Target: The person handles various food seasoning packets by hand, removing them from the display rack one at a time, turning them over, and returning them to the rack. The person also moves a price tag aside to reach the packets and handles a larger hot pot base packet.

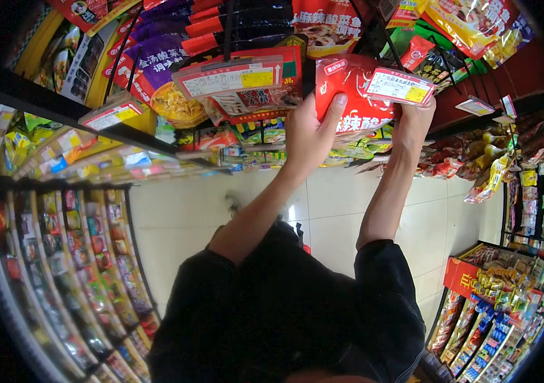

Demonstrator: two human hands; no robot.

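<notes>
A red seasoning packet (348, 75) with white lettering hangs at the front of a rack, held between my two hands. My left hand (310, 131) grips its left edge, thumb across the front and the other fingers behind. On the right edge is my right hand (412, 124), closed on the packet, its fingers partly hidden by a price tag (401, 85) that overlaps the packet's upper right. Just left of my left hand hang a dark red and green packet (259, 102) and another price tag (227, 78).
Purple packets (147, 60) and other bagged goods hang from hooks along the rack. Black shelf rails (61, 118) run below them. Pale floor tiles (374, 191) lie beneath my arms. Stocked shelves stand at the left, and a red display box (460, 276) at the lower right.
</notes>
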